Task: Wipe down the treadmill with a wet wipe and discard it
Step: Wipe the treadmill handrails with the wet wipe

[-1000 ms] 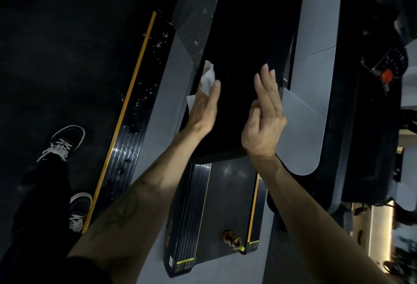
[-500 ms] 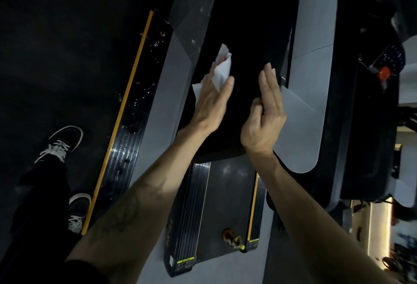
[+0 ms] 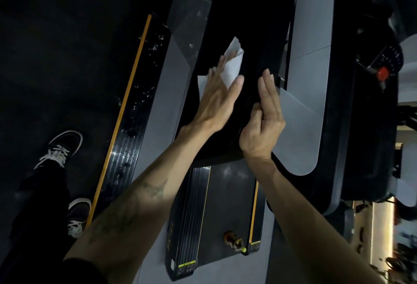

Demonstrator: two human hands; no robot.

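A white wet wipe (image 3: 232, 67) lies flat against the treadmill's glossy black panel (image 3: 252, 26). My left hand (image 3: 217, 98) presses it there with straight fingers, thumb spread to the right. Part of the wipe sticks out past the fingertips and part shows at the hand's left edge. Just to the right, my right hand (image 3: 264, 121) is raised beside the panel's right edge, two fingers straight, the others bent, holding nothing. Grey side covers (image 3: 302, 112) flank the panel.
Below the panel the treadmill deck (image 3: 228, 207) shows yellow edge strips, with a small bottle-like object (image 3: 234, 241) lying on it. A second treadmill's belt (image 3: 56, 62) with a yellow strip runs at left. My sneakers (image 3: 61, 150) stand on it. A console with a red button (image 3: 382, 74) sits at right.
My left hand has slid the wipe up and to the right across the black panel. My right hand has stayed almost where it was.
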